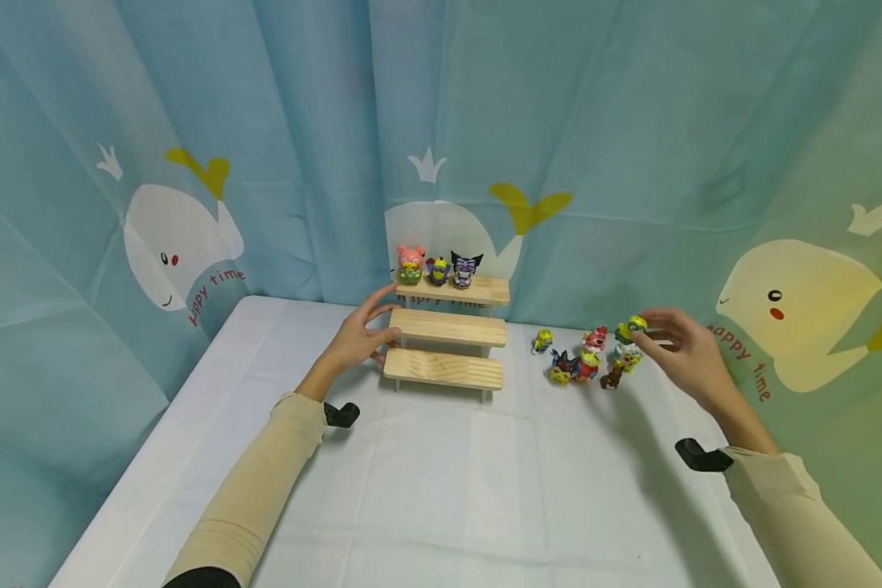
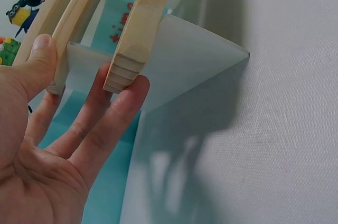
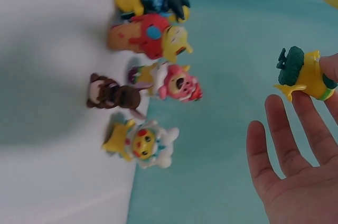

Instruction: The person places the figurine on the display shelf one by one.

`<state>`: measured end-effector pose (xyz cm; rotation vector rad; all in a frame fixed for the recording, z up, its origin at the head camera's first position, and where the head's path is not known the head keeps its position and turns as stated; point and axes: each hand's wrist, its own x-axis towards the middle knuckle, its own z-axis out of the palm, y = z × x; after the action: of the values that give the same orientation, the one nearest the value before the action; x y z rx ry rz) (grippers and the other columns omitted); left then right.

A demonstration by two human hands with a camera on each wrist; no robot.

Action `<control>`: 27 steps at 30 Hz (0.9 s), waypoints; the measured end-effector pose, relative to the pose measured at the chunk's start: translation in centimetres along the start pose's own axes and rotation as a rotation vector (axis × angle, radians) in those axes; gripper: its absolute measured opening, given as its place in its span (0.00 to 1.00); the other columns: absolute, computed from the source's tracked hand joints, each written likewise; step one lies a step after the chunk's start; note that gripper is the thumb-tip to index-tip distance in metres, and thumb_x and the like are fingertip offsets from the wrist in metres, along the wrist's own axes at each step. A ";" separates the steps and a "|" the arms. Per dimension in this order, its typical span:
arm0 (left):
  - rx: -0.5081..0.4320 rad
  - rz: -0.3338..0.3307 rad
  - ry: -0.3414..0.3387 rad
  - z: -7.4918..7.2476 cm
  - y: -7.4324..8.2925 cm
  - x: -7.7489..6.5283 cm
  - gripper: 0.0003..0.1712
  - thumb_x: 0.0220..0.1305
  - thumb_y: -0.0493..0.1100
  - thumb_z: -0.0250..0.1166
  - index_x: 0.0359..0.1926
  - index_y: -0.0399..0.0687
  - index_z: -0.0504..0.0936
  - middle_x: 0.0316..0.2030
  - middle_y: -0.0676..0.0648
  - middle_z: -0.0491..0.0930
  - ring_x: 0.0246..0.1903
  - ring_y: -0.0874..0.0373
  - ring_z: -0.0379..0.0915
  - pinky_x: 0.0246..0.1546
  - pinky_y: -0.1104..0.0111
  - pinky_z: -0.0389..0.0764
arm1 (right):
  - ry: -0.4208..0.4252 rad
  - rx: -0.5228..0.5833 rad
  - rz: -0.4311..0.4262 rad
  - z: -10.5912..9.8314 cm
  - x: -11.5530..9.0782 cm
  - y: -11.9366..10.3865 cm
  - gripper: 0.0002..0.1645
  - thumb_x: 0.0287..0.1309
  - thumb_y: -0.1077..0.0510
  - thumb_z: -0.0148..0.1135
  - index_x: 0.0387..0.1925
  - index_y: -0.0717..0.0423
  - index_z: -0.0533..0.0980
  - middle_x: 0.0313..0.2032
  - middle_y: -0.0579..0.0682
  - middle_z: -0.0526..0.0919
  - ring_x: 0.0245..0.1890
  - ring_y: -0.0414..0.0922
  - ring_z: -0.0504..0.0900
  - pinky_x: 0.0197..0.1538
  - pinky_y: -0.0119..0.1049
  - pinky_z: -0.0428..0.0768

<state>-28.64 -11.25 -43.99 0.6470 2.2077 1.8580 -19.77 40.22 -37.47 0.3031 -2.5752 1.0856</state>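
A three-tier wooden display stand (image 1: 452,327) with pale, translucent side supports stands on the white table. My left hand (image 1: 356,336) grips its left end: the thumb lies by the middle tier, and fingertips touch the end of the lowest tier (image 2: 142,28) in the left wrist view. On the top tier stand a pink-hooded figurine (image 1: 411,265), a purple-and-yellow figurine (image 1: 438,271) and a black-and-purple figurine (image 1: 465,269). My right hand (image 1: 679,351) pinches a yellow-and-green figurine (image 3: 306,73) between thumb and fingers, raised above the other figurines at the right.
Several figurines stand right of the stand, among them a brown long-eared one (image 3: 113,94), a pink bear (image 3: 179,82), a white-hooded yellow one (image 3: 142,142) and a small yellow one (image 1: 541,340) set apart. A blue whale-print curtain (image 1: 301,163) hangs behind the table (image 1: 441,490).
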 end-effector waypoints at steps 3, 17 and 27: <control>-0.005 -0.003 -0.002 0.0 0.0 -0.1 0.45 0.73 0.38 0.65 0.82 0.65 0.53 0.77 0.33 0.55 0.44 0.34 0.85 0.35 0.29 0.79 | 0.002 -0.008 0.001 0.1 0.4 -0.7 0.20 0.69 0.56 0.67 0.58 0.58 0.78 0.46 0.28 0.82 0.45 0.24 0.80 0.44 0.13 0.77; -0.009 -0.010 0.010 0.0 0.0 -0.2 0.46 0.72 0.38 0.66 0.82 0.65 0.54 0.77 0.31 0.54 0.45 0.33 0.84 0.35 0.29 0.79 | -0.014 0.029 -0.005 1.4 3.4 -4.1 0.22 0.70 0.56 0.67 0.62 0.56 0.77 0.52 0.50 0.84 0.46 0.27 0.79 0.46 0.15 0.77; -0.005 -0.005 0.005 0.0 -0.1 -0.1 0.45 0.73 0.38 0.66 0.82 0.66 0.54 0.77 0.33 0.55 0.44 0.35 0.85 0.34 0.30 0.80 | -0.062 0.091 -0.034 3.6 6.1 -7.0 0.22 0.70 0.52 0.66 0.62 0.52 0.77 0.56 0.56 0.84 0.48 0.33 0.81 0.48 0.19 0.79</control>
<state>-28.58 -11.26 -44.10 0.6362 2.2046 1.8640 -23.99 32.41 -32.92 0.4073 -2.5691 1.2018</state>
